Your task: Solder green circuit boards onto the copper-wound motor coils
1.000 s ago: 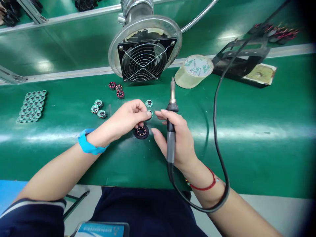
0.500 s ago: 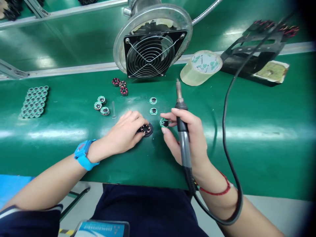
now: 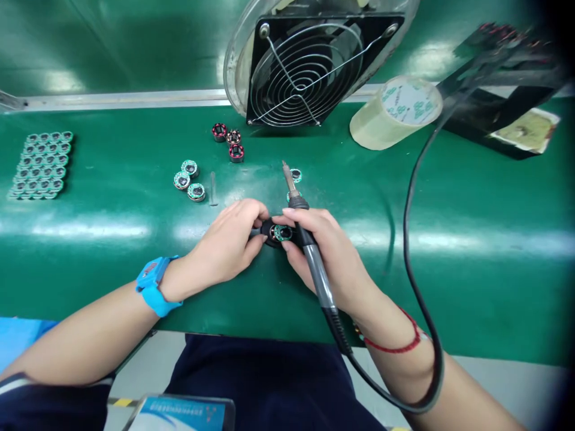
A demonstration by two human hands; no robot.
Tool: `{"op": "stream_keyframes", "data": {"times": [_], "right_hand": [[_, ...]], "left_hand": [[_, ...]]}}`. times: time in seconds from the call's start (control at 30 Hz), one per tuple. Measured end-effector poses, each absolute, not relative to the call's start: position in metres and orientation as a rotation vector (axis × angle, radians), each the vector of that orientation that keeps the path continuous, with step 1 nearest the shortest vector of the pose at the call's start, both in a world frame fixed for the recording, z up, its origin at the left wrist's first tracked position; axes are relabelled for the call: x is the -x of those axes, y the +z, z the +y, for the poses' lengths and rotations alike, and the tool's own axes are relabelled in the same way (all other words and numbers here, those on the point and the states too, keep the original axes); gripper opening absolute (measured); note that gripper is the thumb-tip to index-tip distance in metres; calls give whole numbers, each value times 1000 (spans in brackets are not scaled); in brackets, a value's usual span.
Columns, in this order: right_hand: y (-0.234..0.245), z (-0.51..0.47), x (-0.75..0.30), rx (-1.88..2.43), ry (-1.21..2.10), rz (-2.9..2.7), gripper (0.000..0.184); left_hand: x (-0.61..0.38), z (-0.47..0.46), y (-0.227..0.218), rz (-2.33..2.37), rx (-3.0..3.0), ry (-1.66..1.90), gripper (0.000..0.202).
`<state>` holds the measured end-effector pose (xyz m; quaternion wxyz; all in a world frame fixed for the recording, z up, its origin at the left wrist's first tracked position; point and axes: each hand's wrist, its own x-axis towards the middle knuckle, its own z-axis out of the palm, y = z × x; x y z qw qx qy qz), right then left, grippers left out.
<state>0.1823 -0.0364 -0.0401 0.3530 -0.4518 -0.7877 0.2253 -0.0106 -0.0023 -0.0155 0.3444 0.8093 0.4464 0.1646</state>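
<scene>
My left hand (image 3: 229, 239) rests on the green bench with its fingers closed round the left side of a black round holder (image 3: 271, 230). A small green round circuit board (image 3: 283, 232) sits on top of that holder. My right hand (image 3: 327, 251) is wrapped round a soldering iron (image 3: 309, 251), its tip pointing away from me, while its fingertips press on the green board from the right. Another small green board (image 3: 295, 175) lies just beyond the iron's tip.
Three green boards (image 3: 188, 179) lie left of my hands, three red-wound coils (image 3: 229, 140) farther back, and a panel of several boards (image 3: 40, 164) at far left. A fume fan (image 3: 309, 60), a tape roll (image 3: 395, 111) and a black iron stand (image 3: 498, 102) line the back. The iron's cord (image 3: 413, 251) loops on the right.
My right hand carried the green board left onto the black holder, and both hands closed in round it. The view moved closer and lower.
</scene>
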Motion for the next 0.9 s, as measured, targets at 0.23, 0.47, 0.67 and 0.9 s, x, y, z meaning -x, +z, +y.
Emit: {"op": "stream_keyframes", "data": {"times": [0.23,0.47,0.67,0.9], "right_hand": [[-41,-37,-183,1156,634,-2018,55],[-15,-50,-176,1323,471,-1906,54],[-16,-48,-163,1358,396,-1869,46],[-28,-41,-161,1417,284,-1886,36]], "left_hand": [[12,8,-12,1051,-2037,442,10],[5,8,-11,1052,-1829,483,7],[3,8,-15,1041,-1818,562,6],[2,8,-17,1046,-1843,581,8]]}}
